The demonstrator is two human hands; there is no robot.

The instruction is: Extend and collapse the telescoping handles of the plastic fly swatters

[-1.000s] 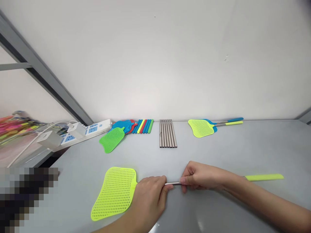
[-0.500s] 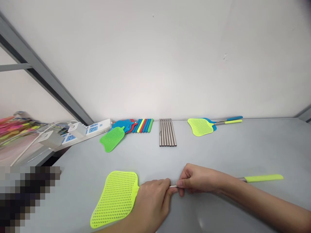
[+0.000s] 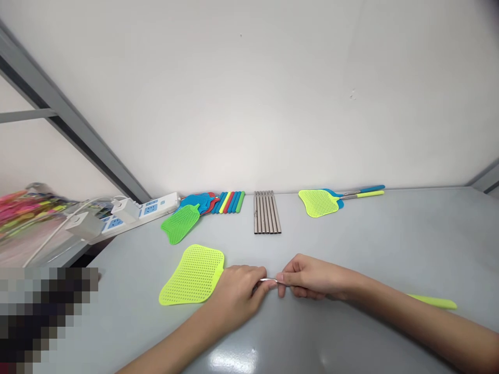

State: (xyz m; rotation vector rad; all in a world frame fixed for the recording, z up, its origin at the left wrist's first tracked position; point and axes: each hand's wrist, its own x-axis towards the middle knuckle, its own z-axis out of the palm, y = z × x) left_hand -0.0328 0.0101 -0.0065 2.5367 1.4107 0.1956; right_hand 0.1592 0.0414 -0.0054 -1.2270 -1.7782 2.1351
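Between my two hands runs a thin metal rod. My left hand is closed around its left part, beside a yellow-green perforated swatter head that extends to the left. With thumb and fingers, my right hand pinches the rod a short way to the right. A yellow-green handle shows beyond my right forearm, which hides the stretch between it and my fingers.
Several metal tubes lie side by side near the wall. Left of them are coloured handles, swatter heads and a power strip with plugs. Two swatters with handles lie at the back right.
Both hands and the yellow-green swatter have moved away from me, toward the wall. The gap between the hands has shifted slightly left, and the right forearm now covers more of the handle end.
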